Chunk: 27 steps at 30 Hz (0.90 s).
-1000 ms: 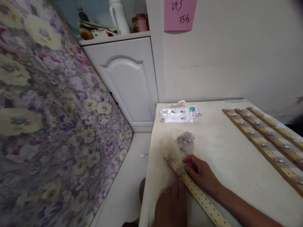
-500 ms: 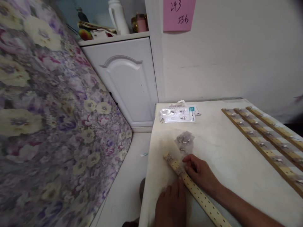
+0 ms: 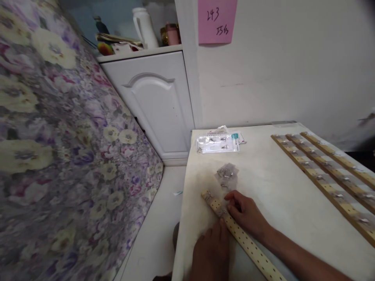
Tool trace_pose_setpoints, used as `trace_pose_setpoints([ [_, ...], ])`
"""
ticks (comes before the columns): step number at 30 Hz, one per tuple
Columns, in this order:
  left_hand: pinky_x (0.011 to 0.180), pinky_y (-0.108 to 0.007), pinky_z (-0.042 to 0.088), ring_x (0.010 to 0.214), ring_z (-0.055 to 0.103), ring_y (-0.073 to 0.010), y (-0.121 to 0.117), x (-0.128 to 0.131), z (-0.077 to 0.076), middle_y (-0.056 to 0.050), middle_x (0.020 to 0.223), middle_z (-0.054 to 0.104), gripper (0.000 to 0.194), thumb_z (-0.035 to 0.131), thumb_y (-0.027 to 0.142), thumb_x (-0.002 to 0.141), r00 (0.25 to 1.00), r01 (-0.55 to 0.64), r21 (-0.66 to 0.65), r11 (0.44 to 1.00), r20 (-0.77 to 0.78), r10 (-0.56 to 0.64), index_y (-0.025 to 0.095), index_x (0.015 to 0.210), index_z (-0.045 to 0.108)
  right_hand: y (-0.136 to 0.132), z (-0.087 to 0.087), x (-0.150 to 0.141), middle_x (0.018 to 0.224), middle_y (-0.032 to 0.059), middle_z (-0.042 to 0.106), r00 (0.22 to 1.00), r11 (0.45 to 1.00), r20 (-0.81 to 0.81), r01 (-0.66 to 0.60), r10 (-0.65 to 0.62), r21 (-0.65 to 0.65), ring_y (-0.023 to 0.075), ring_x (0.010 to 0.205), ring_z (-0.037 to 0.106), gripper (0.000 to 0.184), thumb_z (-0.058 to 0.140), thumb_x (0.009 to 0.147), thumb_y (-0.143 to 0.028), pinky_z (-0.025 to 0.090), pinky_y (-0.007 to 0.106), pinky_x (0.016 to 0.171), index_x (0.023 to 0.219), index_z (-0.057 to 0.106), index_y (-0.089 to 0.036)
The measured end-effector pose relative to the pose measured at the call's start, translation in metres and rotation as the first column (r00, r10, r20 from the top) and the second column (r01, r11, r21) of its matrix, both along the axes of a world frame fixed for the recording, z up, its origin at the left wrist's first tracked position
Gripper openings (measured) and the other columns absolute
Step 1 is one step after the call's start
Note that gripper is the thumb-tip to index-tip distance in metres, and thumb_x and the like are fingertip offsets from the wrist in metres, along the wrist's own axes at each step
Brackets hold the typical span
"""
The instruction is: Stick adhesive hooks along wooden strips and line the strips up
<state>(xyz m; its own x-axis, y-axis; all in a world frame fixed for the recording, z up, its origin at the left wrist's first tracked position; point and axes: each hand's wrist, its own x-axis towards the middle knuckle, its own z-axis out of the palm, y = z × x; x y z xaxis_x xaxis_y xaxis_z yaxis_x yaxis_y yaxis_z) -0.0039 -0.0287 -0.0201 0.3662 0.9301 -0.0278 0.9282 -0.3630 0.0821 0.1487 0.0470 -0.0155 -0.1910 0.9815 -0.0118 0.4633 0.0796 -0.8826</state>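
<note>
A pale perforated strip (image 3: 249,246) lies slantwise on the table, with rows of small holes. Small clear pieces with shiny metal parts sit on it, one at the far end (image 3: 208,195) and one between my hands (image 3: 222,212). My left hand (image 3: 211,249) is closed at the strip's left side, its fingertips pressing on the strip just below the nearer piece. At the other side, my right hand (image 3: 247,214) has its fingers curled, with thumb and forefinger beside that same piece. Whatever those fingertips pinch is too small to make out.
Just beyond the strip lies a pile of small clear packets with metal parts (image 3: 227,175). Blister packs (image 3: 218,143) lie at the table's back edge. Several long wooden strips with similar pieces (image 3: 319,177) run along the right. A floral covering (image 3: 73,156) rises at left.
The view has tilted up slightly, so the scene sits a little lower and further left. Both hands stay in nearly the same place at the strip.
</note>
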Motion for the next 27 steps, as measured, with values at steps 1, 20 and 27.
trace_pose_setpoints([
  [1,0.069,-0.038,0.053,0.085,0.063,-0.0248,0.0,0.0,-0.003,-0.013,0.108,0.064,0.058,0.036,-0.003,0.075,1.0,-0.006,0.008,1.0,-0.025,0.006,0.013,0.13,0.045,0.0,0.0,0.0,0.062,-0.0042,0.053,1.0,1.0,-0.009,-0.002,0.002,0.0,0.014,0.058,0.051,0.014,0.047,0.077,-0.018,0.039,0.025,0.056,0.089,0.055,-0.019],
  [20,0.068,-0.038,0.052,0.082,0.062,-0.0245,0.0,0.003,-0.01,-0.012,0.099,0.064,0.059,0.038,-0.001,0.076,0.997,-0.002,0.02,1.0,-0.074,0.003,0.013,0.134,0.041,-0.01,-0.005,0.009,0.087,0.0014,0.062,0.998,0.988,0.034,0.049,-0.055,0.145,0.012,0.056,0.052,0.025,0.049,0.083,-0.028,0.043,0.026,0.055,0.106,0.054,-0.021],
  [27,0.07,-0.037,0.051,0.084,0.062,-0.0242,-0.001,0.005,-0.007,-0.011,0.101,0.065,0.06,0.037,-0.001,0.077,0.996,-0.028,0.024,0.999,-0.084,0.03,0.016,0.135,0.041,-0.007,-0.006,0.005,0.077,-0.001,0.063,0.992,0.993,0.109,0.044,-0.056,0.105,0.0149,0.062,0.056,0.027,0.053,0.079,-0.025,0.044,0.029,0.061,0.106,0.056,-0.023],
])
